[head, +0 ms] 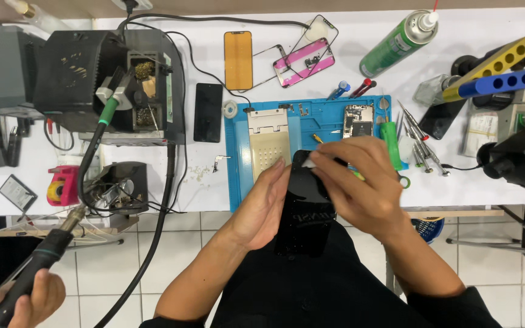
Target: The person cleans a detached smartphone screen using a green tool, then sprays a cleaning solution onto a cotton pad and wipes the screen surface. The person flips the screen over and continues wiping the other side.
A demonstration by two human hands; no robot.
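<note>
I hold a black phone (pixel 306 206) upright in front of me, over the near edge of the blue work mat (pixel 238 182). My left hand (pixel 261 206) cups its left side from behind. My right hand (pixel 363 185) is on its upper right, with fingers pinching at the phone's top edge, where a small white piece shows. A metal plate (pixel 268 143) and an opened phone body with exposed parts (pixel 358 120) lie on the mat behind my hands.
A soldering station (pixel 110 85) stands at left, a green spray can (pixel 396 42) at back right, with screwdrivers and tweezers (pixel 417 136) right of the mat. Phone screens and frames (pixel 238 59) lie at the back. Another person's hand (pixel 28 300) grips a hot-air handle at bottom left.
</note>
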